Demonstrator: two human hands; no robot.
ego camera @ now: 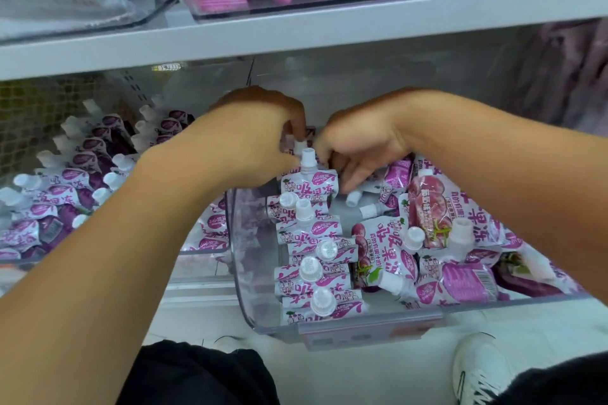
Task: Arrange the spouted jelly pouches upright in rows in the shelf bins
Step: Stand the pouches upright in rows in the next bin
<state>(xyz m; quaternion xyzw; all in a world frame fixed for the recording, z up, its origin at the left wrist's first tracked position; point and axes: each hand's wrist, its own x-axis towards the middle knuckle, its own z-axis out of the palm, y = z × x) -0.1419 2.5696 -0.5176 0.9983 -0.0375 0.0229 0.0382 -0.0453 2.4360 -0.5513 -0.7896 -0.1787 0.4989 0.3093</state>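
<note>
At the bottom of the frame, a white sneaker [477,368] stands on the pale floor. Above it, the clear plastic bin [263,312] holds an upright row of purple-and-white spouted jelly pouches [312,260] at centre, with loose pouches [427,240] jumbled to the right. Farther back, the left hand [250,138] has its fingers curled around the rearmost pouch's white cap [300,144], while the right hand [358,145] curls beside it, its grasp unclear.
</note>
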